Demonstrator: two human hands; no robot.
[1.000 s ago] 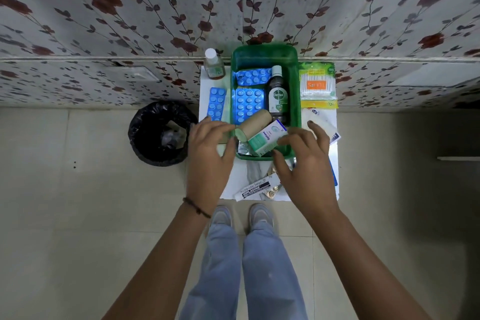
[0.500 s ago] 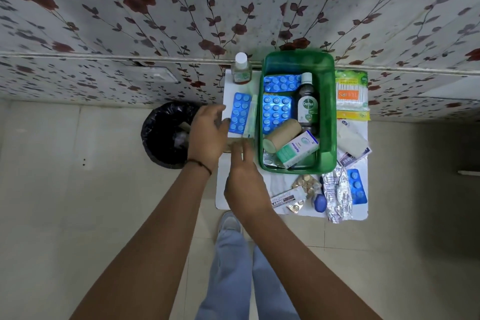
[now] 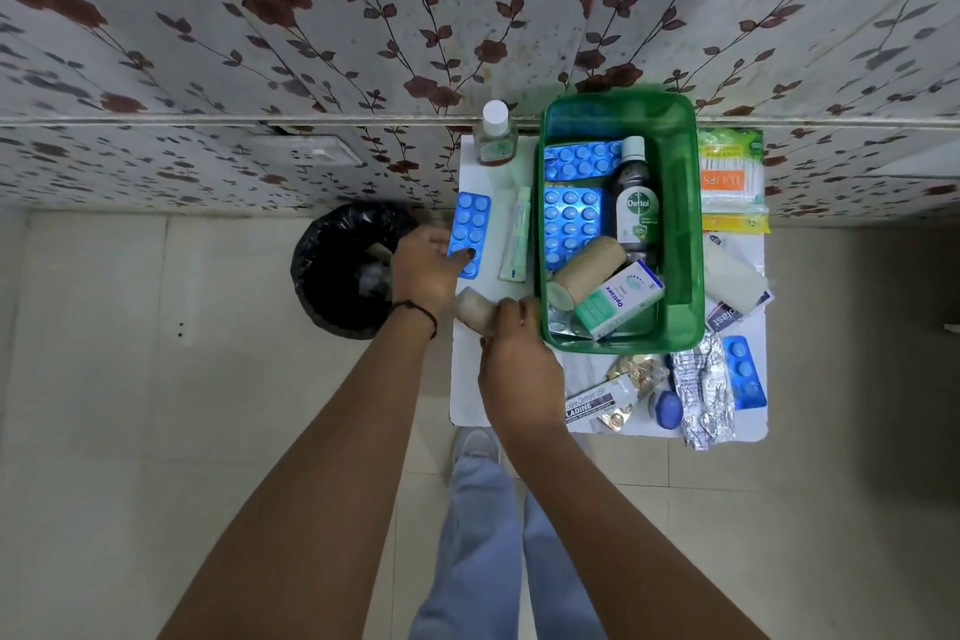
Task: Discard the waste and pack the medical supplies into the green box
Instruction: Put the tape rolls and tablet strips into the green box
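Note:
The green box [image 3: 681, 203] stands on a small white table [image 3: 470, 395] and holds blue blister packs, a Dettol bottle [image 3: 637, 203], a beige bandage roll [image 3: 589, 265] and a small white-green carton [image 3: 618, 299]. Left of the box lies another blue blister pack [image 3: 471, 229]. My left hand [image 3: 423, 270] has its curled fingertips on that pack's near end. A second beige roll [image 3: 474, 309] lies on the table between my hands. My right hand [image 3: 519, 361] grips its right end, close to the box's near left corner.
A black-lined bin [image 3: 337, 270] stands on the floor left of the table. A small bottle [image 3: 497, 135] and a tube [image 3: 516, 242] lie left of the box. Cotton buds [image 3: 731, 172], a white roll [image 3: 735, 283], foil strips [image 3: 704, 390] and an ointment carton [image 3: 597, 403] lie right and in front.
Both hands left the box and moved left. My left hand went to the loose blister pack. My right hand crossed to the beige roll on the table.

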